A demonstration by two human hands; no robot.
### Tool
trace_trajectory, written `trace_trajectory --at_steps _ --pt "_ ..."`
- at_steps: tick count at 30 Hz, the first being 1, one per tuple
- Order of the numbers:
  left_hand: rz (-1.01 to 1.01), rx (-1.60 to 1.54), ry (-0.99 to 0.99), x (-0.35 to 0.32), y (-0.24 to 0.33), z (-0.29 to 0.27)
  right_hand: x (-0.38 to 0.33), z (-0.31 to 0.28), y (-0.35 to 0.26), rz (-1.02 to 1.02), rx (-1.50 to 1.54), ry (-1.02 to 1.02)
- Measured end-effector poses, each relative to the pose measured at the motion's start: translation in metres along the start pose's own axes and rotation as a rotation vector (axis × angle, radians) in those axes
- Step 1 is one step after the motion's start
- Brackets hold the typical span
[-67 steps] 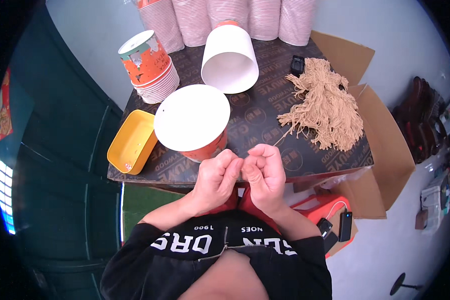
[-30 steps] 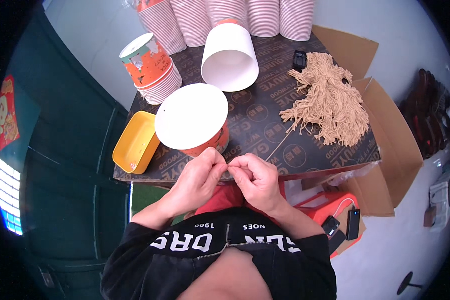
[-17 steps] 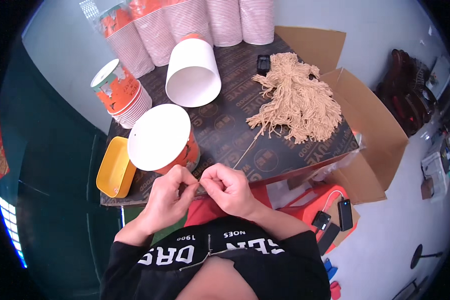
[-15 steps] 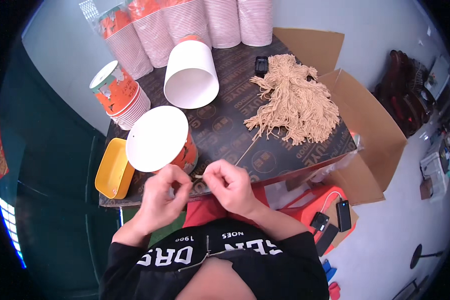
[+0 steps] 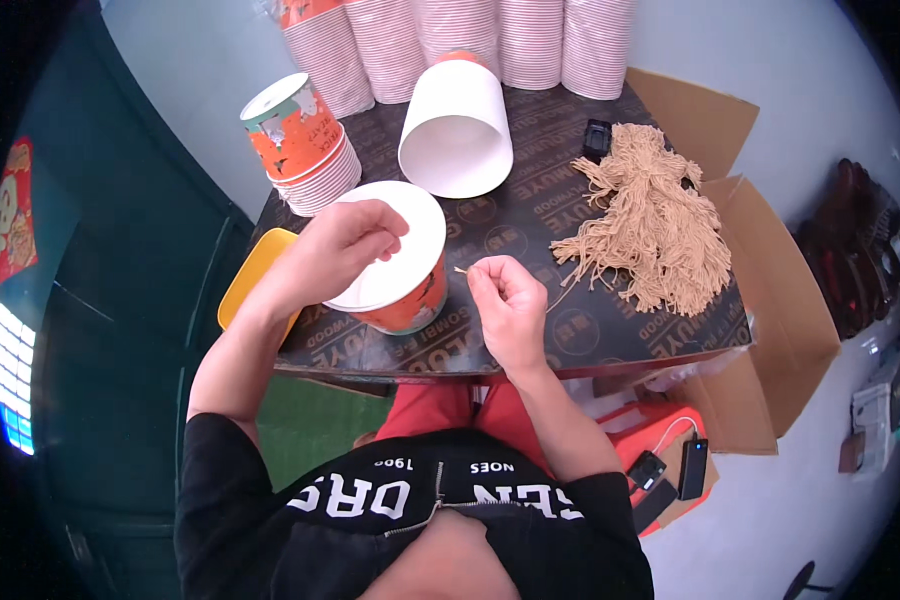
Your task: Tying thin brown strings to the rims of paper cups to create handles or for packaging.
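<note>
An orange paper bucket (image 5: 417,306) with a white inside stands near the front edge of the table. My left hand (image 5: 338,250) is over its white mouth, with thumb and fingers curled together; whatever they hold, if anything, cannot be made out. To the right of the bucket, my right hand (image 5: 510,308) pinches a thin tan cord (image 5: 461,269), whose short end sticks out between thumb and forefinger. The cord's other length runs from behind that hand toward a pile of tan cords (image 5: 667,225) on the table's right side.
Behind the bucket a white-mouthed bucket (image 5: 455,150) lies on its side. Nested orange cups (image 5: 305,145) stand at the left by a yellow tray (image 5: 253,275). Tall cup stacks (image 5: 457,40) line the wall. A small black device (image 5: 597,139) touches the pile; cardboard boxes (image 5: 770,280) stand right.
My left hand has left the cord's end and moved up over the bucket. My right hand has moved up and to the right, still pinching the cord. The view has shifted.
</note>
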State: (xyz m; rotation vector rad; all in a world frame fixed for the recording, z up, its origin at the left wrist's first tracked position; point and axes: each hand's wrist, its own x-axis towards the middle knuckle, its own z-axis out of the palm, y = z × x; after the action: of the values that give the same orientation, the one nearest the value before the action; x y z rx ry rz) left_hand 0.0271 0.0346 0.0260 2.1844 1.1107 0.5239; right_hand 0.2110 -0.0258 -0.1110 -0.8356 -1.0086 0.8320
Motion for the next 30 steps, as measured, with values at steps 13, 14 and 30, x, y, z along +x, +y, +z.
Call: trace_trajectory --at_steps 13,14,30 --pt "-0.03 0.025 -0.185 0.009 -0.01 0.011 0.005 0.009 0.0 0.051 -0.084 -0.06" --pt "-0.03 0.03 -0.188 0.009 -0.009 0.011 0.005 0.01 0.0 0.045 -0.088 -0.055" --pt "0.033 0.015 -0.252 0.018 -0.012 0.014 0.01 0.016 0.002 0.032 -0.11 -0.032"
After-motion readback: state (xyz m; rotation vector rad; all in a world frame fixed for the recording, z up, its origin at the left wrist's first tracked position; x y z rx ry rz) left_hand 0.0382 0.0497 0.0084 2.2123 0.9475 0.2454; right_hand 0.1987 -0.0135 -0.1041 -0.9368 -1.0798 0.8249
